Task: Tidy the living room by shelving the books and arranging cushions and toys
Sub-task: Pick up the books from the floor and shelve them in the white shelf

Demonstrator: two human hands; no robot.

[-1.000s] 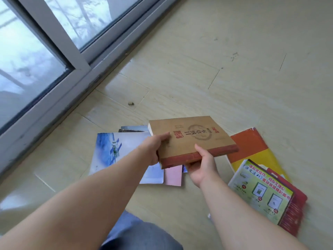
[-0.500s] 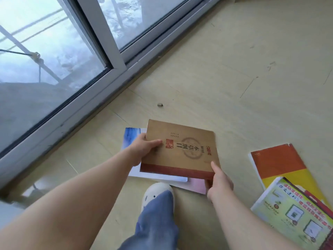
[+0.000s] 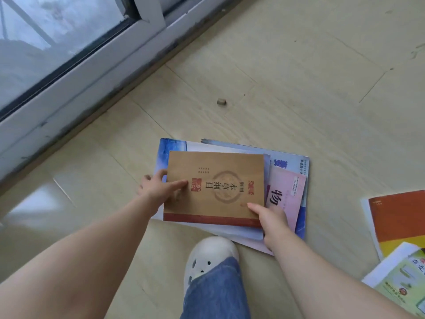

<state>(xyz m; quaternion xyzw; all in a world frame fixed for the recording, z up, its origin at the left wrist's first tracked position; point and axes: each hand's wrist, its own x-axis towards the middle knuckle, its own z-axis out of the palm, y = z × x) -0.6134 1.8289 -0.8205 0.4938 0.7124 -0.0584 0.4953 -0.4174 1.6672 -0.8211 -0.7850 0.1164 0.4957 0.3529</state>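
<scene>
while both hands hold the brown paperback book (image 3: 216,187) with a dark red band along its near edge, the step in hand seems to be gathering the scattered books into one pile before shelving. this book lies flat over a heap of thin books on the pale glossy tile floor (image 3: 299,77); i cannot tell if its weight already rests on them. the left hand (image 3: 158,189) grips the left edge, thumb laid on the cover and fingers curled at the side. the right hand (image 3: 272,217) pinches the near right corner, thumb on top, the other fingers hidden beneath.

under it a wide blue and white soft-cover book (image 3: 172,146) and a pink thin booklet (image 3: 287,189) stick out at the far and right sides. an orange and yellow flat book (image 3: 397,222) and a green and white workbook (image 3: 400,279) lie well apart to the right, the workbook partly over the other.

the brown cover looks matte and stiff like card, with a thicker block of pages; the thin ones look glossy and bendable. i judge the next move needs squaring the edges and support from below, because smooth covers may slide. no shelf is visible.
</scene>
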